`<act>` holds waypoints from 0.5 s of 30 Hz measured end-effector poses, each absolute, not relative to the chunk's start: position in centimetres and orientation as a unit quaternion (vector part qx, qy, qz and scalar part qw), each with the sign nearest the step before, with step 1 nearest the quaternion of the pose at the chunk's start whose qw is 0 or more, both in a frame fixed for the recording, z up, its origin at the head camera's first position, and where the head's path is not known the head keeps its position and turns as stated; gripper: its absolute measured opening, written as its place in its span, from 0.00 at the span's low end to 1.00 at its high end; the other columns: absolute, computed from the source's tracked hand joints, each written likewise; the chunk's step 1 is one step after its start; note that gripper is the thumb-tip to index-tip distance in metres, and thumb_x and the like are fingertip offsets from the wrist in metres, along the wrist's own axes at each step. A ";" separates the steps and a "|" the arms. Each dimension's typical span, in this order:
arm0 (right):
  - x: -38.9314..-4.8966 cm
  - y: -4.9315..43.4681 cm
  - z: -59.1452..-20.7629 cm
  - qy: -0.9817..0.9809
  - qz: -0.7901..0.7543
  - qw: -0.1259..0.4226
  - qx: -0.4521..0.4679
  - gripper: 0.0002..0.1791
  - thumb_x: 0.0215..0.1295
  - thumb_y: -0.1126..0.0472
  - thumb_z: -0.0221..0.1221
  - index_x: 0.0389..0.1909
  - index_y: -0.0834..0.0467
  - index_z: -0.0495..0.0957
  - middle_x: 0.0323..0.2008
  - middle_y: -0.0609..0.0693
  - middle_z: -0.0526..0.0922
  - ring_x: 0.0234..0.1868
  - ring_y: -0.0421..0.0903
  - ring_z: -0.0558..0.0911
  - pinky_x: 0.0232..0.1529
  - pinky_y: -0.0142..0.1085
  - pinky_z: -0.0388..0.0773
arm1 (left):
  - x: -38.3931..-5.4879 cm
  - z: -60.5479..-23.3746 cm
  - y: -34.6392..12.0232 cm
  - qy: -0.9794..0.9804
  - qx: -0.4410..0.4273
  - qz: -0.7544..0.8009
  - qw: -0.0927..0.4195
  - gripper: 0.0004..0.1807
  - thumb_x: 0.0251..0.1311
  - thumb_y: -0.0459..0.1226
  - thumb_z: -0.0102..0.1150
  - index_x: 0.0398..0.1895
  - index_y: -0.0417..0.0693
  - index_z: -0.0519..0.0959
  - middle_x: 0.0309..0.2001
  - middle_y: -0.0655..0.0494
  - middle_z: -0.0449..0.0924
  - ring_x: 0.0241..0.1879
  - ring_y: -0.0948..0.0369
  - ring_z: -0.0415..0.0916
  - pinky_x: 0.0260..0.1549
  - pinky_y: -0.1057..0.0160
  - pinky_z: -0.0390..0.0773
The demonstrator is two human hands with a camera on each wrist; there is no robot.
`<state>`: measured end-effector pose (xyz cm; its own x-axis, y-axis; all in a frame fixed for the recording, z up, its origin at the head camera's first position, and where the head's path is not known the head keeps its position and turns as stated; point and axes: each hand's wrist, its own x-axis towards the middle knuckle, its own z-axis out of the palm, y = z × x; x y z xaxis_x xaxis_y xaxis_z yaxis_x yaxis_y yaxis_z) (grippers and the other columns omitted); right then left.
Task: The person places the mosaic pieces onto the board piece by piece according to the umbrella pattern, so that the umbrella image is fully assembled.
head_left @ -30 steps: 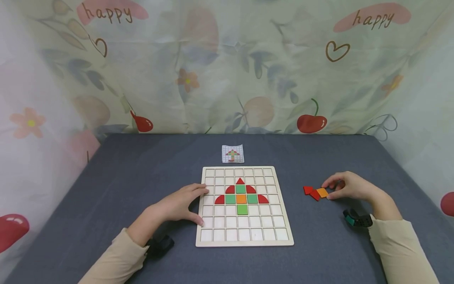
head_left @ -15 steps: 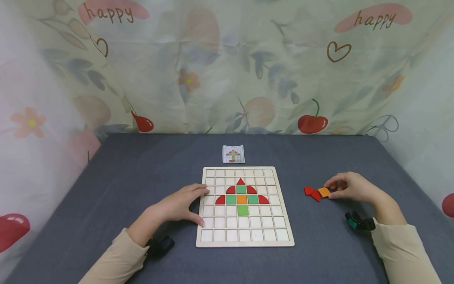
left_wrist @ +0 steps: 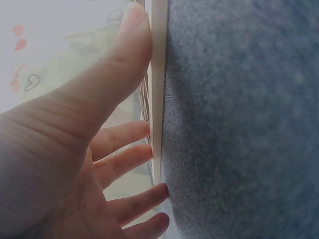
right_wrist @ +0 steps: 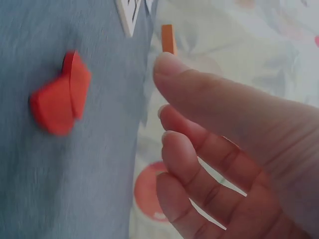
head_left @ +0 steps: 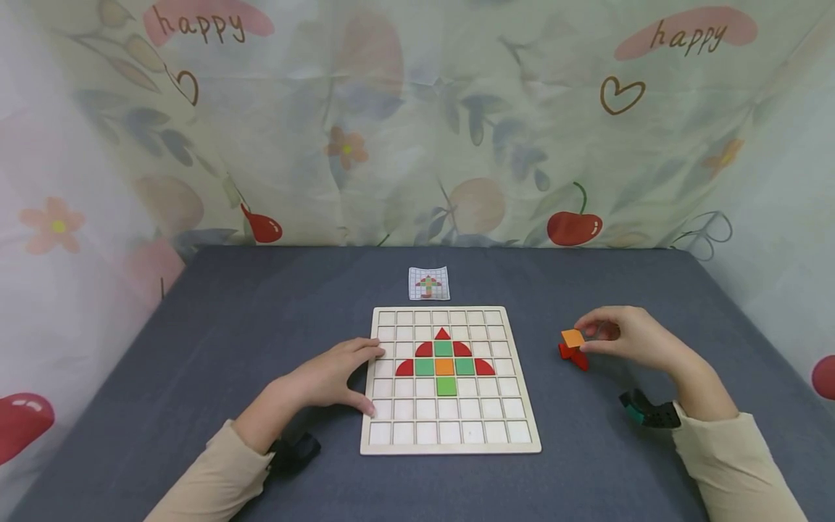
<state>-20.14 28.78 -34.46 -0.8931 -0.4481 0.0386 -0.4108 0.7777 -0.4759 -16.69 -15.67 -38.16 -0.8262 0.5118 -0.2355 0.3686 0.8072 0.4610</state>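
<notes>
On the table lies a light wooden grid board bearing red, green and orange tiles in a stepped arrow-like shape. My left hand rests at its left edge, thumb and fingertips on the frame and fingers spread loosely. At the right, my right hand pinches an orange square tile between thumb and fingers, raised above the table. Beneath it two red tiles lie together on the cloth, partly covered by the orange one in the head view. The right wrist view shows the red tiles overlapping.
A small printed card with a coloured grid pattern lies behind the board. Dark grey cloth covers the table. A patterned curtain hangs along the back and sides. Black wrist straps sit near both cuffs.
My right hand has lifted the orange tile off the table and moved it left, over the red tiles. The left hand and the board have stayed put.
</notes>
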 end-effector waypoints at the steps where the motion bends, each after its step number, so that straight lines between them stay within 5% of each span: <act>1: -20.1 28.4 -34.5 0.942 -0.244 0.039 -0.227 0.15 0.51 0.59 0.68 0.40 0.59 0.81 0.29 0.45 0.80 0.27 0.30 0.72 0.28 0.28 0.73 | -16.7 -38.2 -15.7 0.934 0.235 0.202 0.177 0.50 0.41 0.54 0.72 0.67 0.44 0.63 0.70 0.47 0.57 0.69 0.48 0.55 0.65 0.47 0.60; 15: -19.5 24.0 -35.2 0.928 -0.274 0.027 -0.252 0.14 0.51 0.60 0.68 0.39 0.58 0.81 0.27 0.44 0.80 0.26 0.31 0.74 0.26 0.28 0.73 | -16.7 -38.3 -15.7 0.934 0.239 0.200 0.175 0.50 0.40 0.54 0.72 0.67 0.44 0.62 0.70 0.46 0.57 0.69 0.48 0.55 0.65 0.47 0.61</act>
<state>-19.51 23.96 -35.25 -0.8718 -0.4820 0.0873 -0.4522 0.7235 -0.5216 -16.74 -15.72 -38.27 -0.8248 0.5159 -0.2315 0.3762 0.8063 0.4565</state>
